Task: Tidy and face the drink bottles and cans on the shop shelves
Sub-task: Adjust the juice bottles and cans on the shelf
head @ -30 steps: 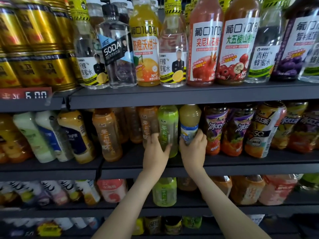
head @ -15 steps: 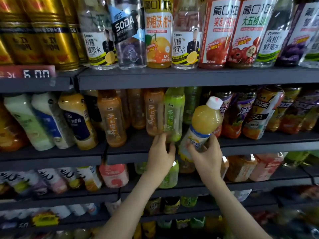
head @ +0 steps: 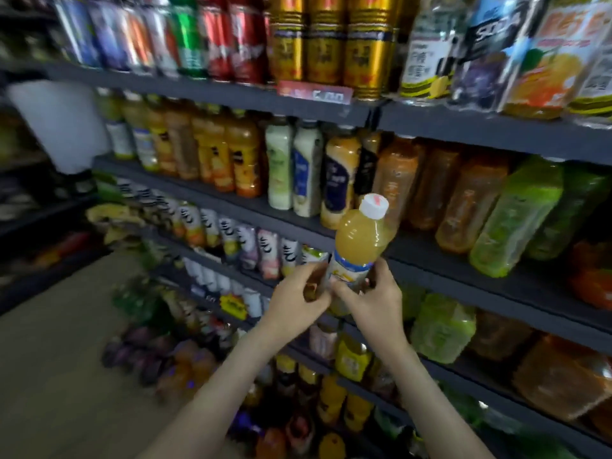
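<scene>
**Juice bottle held in both hands before shop shelves**

Dark shelves [head: 427,260] running back to the left, packed with drinks. Gold cans [head: 326,41] on the top tier above a red price tag [head: 314,92]; orange bottles [head: 470,200] and green bottles [head: 516,217] leaning on the tier below.

Two bare forearms stretched up from the bottom edge, meeting in front of the middle tiers. Right hand [head: 374,299] wrapped round the lower body of an orange juice bottle [head: 359,240], thumb across the front, fingers [head: 385,271] curled round the far side. Left hand [head: 298,299] just beside it, its fingers curled against the label's left side, blurred.

Bottle off the shelf, in the air just in front of a shelf edge, tilted with its top leaning right. Cloudy yellow-orange liquid inside; white and blue label low down, partly covered by the hands. White cap [head: 374,206] on top, with a faint red mark.
</scene>
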